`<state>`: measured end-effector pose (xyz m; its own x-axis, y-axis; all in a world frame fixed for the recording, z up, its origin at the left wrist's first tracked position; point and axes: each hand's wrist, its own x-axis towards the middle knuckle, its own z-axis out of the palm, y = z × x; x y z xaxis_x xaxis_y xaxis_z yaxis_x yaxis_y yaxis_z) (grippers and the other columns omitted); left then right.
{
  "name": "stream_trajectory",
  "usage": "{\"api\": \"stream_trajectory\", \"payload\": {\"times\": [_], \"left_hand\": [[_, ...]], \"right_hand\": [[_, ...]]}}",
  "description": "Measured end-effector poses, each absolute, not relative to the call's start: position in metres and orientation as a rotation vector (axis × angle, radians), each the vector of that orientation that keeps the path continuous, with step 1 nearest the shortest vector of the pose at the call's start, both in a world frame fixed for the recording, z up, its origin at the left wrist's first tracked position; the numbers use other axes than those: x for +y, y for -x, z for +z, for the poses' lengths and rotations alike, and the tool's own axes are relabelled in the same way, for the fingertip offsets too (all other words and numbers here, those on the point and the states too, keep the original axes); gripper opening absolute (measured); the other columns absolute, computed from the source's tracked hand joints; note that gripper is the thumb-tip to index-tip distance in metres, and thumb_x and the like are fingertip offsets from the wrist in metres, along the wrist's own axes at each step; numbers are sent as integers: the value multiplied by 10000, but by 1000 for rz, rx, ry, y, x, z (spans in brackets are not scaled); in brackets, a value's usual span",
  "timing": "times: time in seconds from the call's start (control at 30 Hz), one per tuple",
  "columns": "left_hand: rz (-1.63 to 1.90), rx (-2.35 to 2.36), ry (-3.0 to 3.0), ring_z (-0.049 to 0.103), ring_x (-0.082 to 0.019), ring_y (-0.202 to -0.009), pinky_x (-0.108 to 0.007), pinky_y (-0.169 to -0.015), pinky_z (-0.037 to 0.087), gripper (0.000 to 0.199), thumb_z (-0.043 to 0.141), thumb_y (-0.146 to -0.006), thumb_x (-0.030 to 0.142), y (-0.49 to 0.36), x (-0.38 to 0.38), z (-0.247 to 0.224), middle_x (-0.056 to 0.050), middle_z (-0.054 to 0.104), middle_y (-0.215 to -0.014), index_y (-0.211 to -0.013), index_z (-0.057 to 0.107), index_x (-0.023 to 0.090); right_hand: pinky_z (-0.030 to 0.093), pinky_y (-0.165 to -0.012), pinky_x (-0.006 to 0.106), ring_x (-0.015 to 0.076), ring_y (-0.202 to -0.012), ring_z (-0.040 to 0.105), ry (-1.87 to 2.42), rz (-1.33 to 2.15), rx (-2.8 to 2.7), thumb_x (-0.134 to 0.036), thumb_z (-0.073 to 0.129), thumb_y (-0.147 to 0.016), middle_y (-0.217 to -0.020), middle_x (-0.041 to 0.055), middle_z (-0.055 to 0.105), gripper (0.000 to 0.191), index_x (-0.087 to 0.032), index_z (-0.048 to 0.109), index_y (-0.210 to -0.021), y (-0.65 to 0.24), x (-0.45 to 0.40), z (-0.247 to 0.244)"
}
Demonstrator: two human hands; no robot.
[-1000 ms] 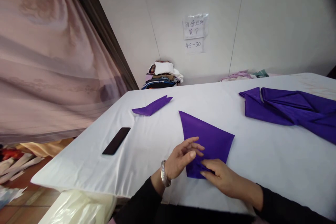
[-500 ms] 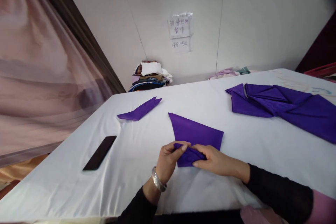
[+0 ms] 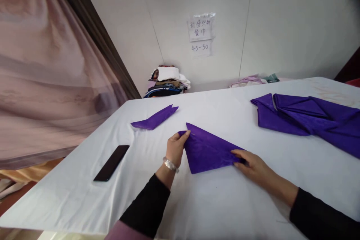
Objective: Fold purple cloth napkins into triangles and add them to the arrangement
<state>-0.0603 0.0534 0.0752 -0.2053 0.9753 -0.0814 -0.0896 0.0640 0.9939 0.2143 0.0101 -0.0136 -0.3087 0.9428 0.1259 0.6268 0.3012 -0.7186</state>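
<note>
A purple cloth napkin [image 3: 209, 150] is stretched between my two hands over the white-covered table [image 3: 202, 202]. My left hand [image 3: 176, 148] pinches its upper left edge between thumb and fingers, a silver bracelet on the wrist. At its right corner, my right hand [image 3: 250, 163] is closed on the fabric, with thumb and fingers on opposite sides. Part of the napkin there is hidden by the fingers. Farther left lies a narrow folded purple napkin [image 3: 156, 118] with pointed ends, apart from both hands.
A dark phone-like slab [image 3: 111, 163] rests on the table's left part. At the right lies a heap of purple cloth [image 3: 298, 116]. Behind the far edge are a stack of folded clothes [image 3: 165, 82] and handwritten paper signs [image 3: 201, 32] on the wall. Pink drapery [image 3: 53, 75] hangs at left.
My hands have moved apart, the left up and the right outward along the napkin. The bunched upper layer is now drawn out along the far edge. The view has shifted slightly left.
</note>
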Motion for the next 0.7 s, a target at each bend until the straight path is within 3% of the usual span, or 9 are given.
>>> {"api": "stream_trajectory", "payload": {"times": [0.2, 0.43, 0.7], "left_hand": [[1297, 1445, -997, 481, -81, -483, -220, -482, 384, 322, 754, -536, 426, 69, 113, 48, 27, 569, -529, -653, 661, 141], [1250, 1567, -1134, 441, -79, -475, -221, -474, 356, 226, 724, -563, 361, 74, 153, 21, 35, 536, -499, -586, 641, 152], [1237, 1664, -1336, 479, -104, -555, -230, -536, 372, 229, 686, -600, 343, 77, 179, -6, 33, 543, -569, -751, 662, 173]], "right_hand": [[466, -854, 423, 245, -1011, 567, 1413, 623, -2021, -400, 452, -858, -1126, 95, 603, 426, -222, 477, -1245, -218, 21, -14], [445, -830, 430, 246, -902, 586, 1410, 393, -2041, -398, 438, -871, -973, 82, 650, 359, -210, 535, -1162, -223, 35, -15], [462, -760, 415, 246, -841, 597, 1472, 302, -2078, -403, 418, -881, -922, 85, 666, 355, -204, 567, -1134, -230, 44, -20]]}}
